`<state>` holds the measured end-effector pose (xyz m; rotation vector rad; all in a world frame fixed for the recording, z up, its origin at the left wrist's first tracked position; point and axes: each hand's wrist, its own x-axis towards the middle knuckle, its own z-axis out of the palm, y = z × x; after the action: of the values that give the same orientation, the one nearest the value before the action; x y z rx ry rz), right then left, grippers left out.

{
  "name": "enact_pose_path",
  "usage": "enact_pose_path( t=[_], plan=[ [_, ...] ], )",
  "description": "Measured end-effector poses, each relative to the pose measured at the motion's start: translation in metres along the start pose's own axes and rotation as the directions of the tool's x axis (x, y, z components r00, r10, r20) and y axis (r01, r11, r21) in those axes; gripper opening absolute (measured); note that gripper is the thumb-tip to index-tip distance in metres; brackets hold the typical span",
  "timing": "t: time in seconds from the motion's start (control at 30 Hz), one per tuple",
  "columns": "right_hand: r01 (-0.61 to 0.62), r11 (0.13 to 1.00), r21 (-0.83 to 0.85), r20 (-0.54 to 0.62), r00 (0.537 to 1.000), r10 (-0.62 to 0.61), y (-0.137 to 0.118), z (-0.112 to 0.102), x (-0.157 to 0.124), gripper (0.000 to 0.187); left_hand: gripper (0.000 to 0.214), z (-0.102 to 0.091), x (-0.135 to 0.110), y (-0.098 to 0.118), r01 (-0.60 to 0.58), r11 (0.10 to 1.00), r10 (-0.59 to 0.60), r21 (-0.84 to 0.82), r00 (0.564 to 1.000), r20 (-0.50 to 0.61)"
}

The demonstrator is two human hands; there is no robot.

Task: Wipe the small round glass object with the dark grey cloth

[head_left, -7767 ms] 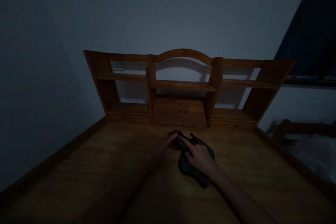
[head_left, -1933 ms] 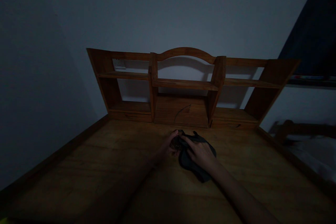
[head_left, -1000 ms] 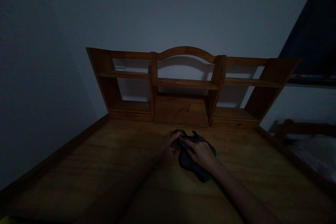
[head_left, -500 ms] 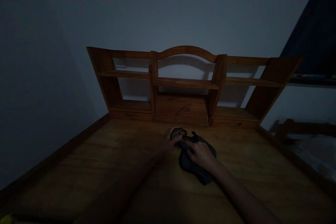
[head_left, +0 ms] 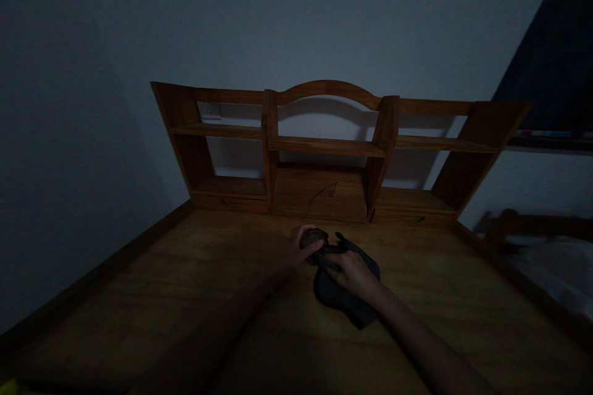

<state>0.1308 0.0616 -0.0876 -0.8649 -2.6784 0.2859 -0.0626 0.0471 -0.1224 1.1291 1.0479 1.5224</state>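
Note:
My left hand (head_left: 298,253) curls around a small rounded brown thing with a glossy, dark-rimmed look (head_left: 313,236); the dim light hides its exact kind. Just right of it lies a dark grey, flat, soft piece with curved edges (head_left: 340,300), like a cloth or pouch. My right hand (head_left: 353,273) is on top of this piece, fingers bent and gripping its left end close to the brown thing. The fingertips of both hands nearly meet there, and where the two things touch is hidden.
Both hands are over a wooden desktop (head_left: 208,278). Along its back stands a wooden shelf unit (head_left: 328,147) with low drawers, against a pale wall (head_left: 278,18). Raised wooden edges (head_left: 500,265) run down the sides. A white bundle (head_left: 560,271) lies beyond the right edge.
The brown thing has turned slightly in my left hand. My right hand has shifted slightly left, and the dark grey piece lies a little flatter.

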Motion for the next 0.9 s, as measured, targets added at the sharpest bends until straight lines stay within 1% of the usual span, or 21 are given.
enact_pose_path(
  t=[0.1, 0.2, 0.3, 0.37, 0.43, 0.5, 0.57, 0.73, 0.9],
  plan=[
    [0.023, 1.000, 0.000, -0.023, 0.999, -0.023, 0.001, 0.000, 0.000, 0.018, 0.046, -0.001, 0.003, -0.006, 0.038, 0.999, -0.038, 0.011, 0.999, 0.009],
    [0.034, 0.998, -0.045, -0.036, 0.999, -0.035, 0.002, -0.001, 0.000, 0.017, 0.044, -0.001, 0.006, -0.012, 0.081, 0.995, -0.080, -0.063, 0.997, 0.006],
    [0.034, 0.990, -0.136, -0.080, 0.996, -0.045, 0.001, -0.002, 0.000, 0.016, 0.048, -0.001, 0.010, -0.013, 0.115, 0.978, -0.120, -0.173, 0.993, -0.018],
    [0.019, 0.982, -0.186, -0.135, 0.990, -0.045, -0.001, -0.005, 0.000, 0.022, 0.049, 0.000, 0.013, -0.011, 0.123, 0.958, -0.133, -0.260, 0.991, -0.019],
    [-0.007, 0.978, -0.209, -0.206, 0.978, -0.037, -0.003, -0.008, -0.001, 0.033, 0.048, 0.001, 0.015, -0.007, 0.118, 0.936, -0.127, -0.332, 0.992, -0.008],
    [-0.042, 0.975, -0.218, -0.270, 0.963, -0.019, -0.005, -0.011, -0.001, 0.041, 0.049, 0.001, 0.017, -0.004, 0.105, 0.929, -0.110, -0.354, 0.994, 0.007],
    [-0.077, 0.972, -0.224, -0.312, 0.950, 0.004, -0.005, -0.014, -0.002, 0.045, 0.048, 0.000, 0.018, -0.001, 0.104, 0.922, -0.103, -0.372, 0.994, 0.023],
    [-0.096, 0.977, -0.189, -0.340, 0.940, 0.027, -0.002, -0.017, -0.003, 0.041, 0.039, 0.000, 0.015, 0.003, 0.124, 0.901, -0.108, -0.415, 0.992, 0.064],
    [-0.114, 0.980, -0.165, -0.352, 0.935, 0.049, 0.001, -0.015, -0.003, 0.033, 0.044, 0.000, 0.010, 0.008, 0.168, 0.901, -0.152, -0.400, 0.986, 0.073]
  ],
)
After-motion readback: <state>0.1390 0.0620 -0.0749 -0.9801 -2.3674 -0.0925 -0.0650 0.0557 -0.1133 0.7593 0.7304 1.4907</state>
